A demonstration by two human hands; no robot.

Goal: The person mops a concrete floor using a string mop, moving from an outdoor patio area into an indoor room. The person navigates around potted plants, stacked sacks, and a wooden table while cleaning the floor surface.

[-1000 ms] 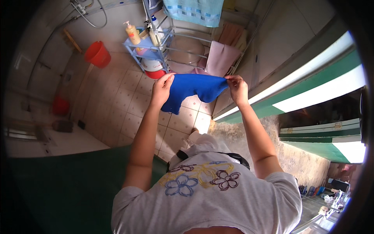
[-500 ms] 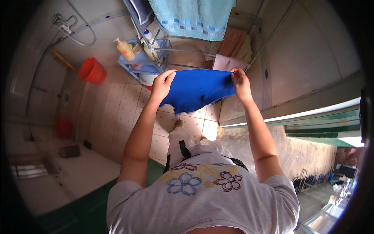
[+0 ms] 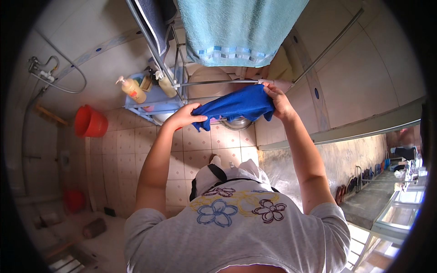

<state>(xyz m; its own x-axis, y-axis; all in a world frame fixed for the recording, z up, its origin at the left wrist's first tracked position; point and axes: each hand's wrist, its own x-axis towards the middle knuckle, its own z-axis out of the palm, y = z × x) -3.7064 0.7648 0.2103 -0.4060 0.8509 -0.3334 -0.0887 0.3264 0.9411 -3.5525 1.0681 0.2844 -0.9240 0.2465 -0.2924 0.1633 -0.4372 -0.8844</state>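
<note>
A plain blue cloth [image 3: 234, 104] is stretched between my hands, held up at a metal rack [image 3: 152, 43]. My left hand [image 3: 184, 116] pinches its left end, and my right hand [image 3: 279, 102] grips its upper right corner. The cloth's right side is raised close to the rack's lower front bar [image 3: 218, 83], whether touching I cannot tell. Its lower edge hangs loose in folds. Behind it, a light blue towel [image 3: 241, 29] hangs from the rack, with a pinkish cloth [image 3: 280, 85] lower down beside my right hand.
Left of the rack, a blue shelf [image 3: 157, 96] bears a pump bottle [image 3: 132, 89], another bottle [image 3: 165, 84] and a brush [image 3: 146, 83]. A red bucket [image 3: 91, 122] stands farther left, below a shower tap [image 3: 41, 70]. A metal basin [image 3: 236, 123] sits beneath the cloth.
The blue cloth has gone from spread flat to slanted and folded. My left hand has moved lower; my right is slightly lower too. The rack and towel appear nearer.
</note>
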